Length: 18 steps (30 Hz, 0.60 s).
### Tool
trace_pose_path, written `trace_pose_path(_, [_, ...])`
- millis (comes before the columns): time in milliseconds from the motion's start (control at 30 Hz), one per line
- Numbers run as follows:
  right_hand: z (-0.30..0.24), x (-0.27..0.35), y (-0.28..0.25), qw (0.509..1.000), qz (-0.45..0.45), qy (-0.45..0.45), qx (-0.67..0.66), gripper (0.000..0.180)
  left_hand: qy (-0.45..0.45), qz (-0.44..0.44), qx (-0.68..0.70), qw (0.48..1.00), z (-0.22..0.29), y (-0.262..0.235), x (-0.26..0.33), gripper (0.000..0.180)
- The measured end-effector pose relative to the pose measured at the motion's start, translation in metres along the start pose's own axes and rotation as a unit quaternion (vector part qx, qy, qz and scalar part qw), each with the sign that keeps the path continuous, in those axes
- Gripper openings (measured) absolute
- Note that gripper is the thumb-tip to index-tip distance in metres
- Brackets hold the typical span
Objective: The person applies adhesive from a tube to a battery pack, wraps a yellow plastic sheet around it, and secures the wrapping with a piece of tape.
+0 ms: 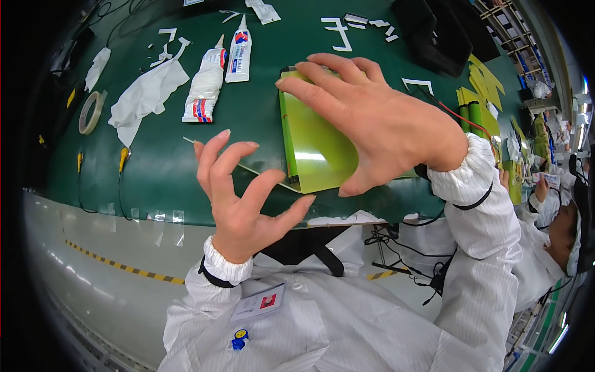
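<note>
A yellow-green block (325,155) with a glossy flat top and a darker green left side lies on the green table near its front edge. My right hand (378,118) spans it, fingertips at its far and left edges and thumb at the near edge, gripping it from above. My left hand (238,195) is open beside the block's near left corner, fingers apart and curved, palm side turned toward the block. A thin pale strip (266,178) runs behind the left fingers to that corner; whether the fingers touch it is hidden.
Two white tubes, one crumpled (204,90) and one smoother (239,56), lie beyond my left hand. Left of them are a wrinkled white cloth (145,96) and a tape roll (91,113). A black box (431,34) stands far right. A co-worker (545,242) sits at the right.
</note>
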State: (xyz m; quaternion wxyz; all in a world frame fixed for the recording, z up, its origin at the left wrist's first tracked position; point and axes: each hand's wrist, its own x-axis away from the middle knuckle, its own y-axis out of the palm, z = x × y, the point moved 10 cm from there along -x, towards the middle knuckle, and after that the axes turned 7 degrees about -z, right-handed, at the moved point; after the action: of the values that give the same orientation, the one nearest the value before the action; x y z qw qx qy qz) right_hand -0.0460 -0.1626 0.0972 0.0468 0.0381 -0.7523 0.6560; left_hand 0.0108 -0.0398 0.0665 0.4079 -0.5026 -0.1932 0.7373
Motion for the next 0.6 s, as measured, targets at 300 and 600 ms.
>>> trace_pose_path(300, [0.012,-0.004,0.000,1.000,0.007,0.010,0.020,0.117,-0.004,0.028,-0.004,1.000,-0.001,-0.001,-0.003,0.038])
trace_pose_path(600, [0.025,-0.005,0.002,1.000,0.017,0.013,-0.013,0.122,-0.011,0.035,0.006,0.999,0.000,-0.002,-0.013,0.038])
